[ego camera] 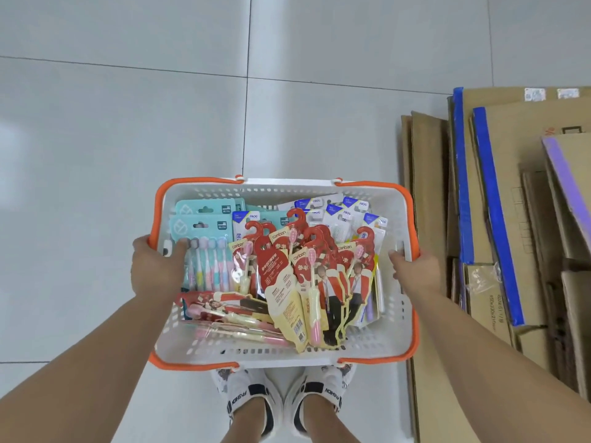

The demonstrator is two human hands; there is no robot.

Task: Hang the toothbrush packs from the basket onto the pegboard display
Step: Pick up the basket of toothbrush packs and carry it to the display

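My left hand (156, 270), at the middle left of the frame, has its fingers curled over the short left wall of a white plastic basket (396, 219), fingertips dipping inside while the thumb sits outside near the orange handle (198, 181). My right hand (415, 270), at the middle right, grips the opposite wall the same way, fingers hooked over the rim. Between my hands, in the centre of the frame, the basket is full of toothbrush packs lying loose and overlapping: red packs (287, 270) with hook-shaped tops heaped in the middle, teal packs (204, 225) at its upper left, blue-and-white packs (339, 212) at its upper right. I judge each pack light and thin, a stiff card backing with a clear plastic blister, likely slick and prone to sliding off its neighbours. The best hold looks like a pinch near the top of the card, just under the hanging hook, leaving the hook free for a peg. The red hooks may snag each other, so I would lift one at a time. Below the basket are my white shoes (319, 391) on pale floor tiles (121, 123). Flattened cardboard boxes (499, 199) lie stacked along the right edge. No pegboard is in sight.
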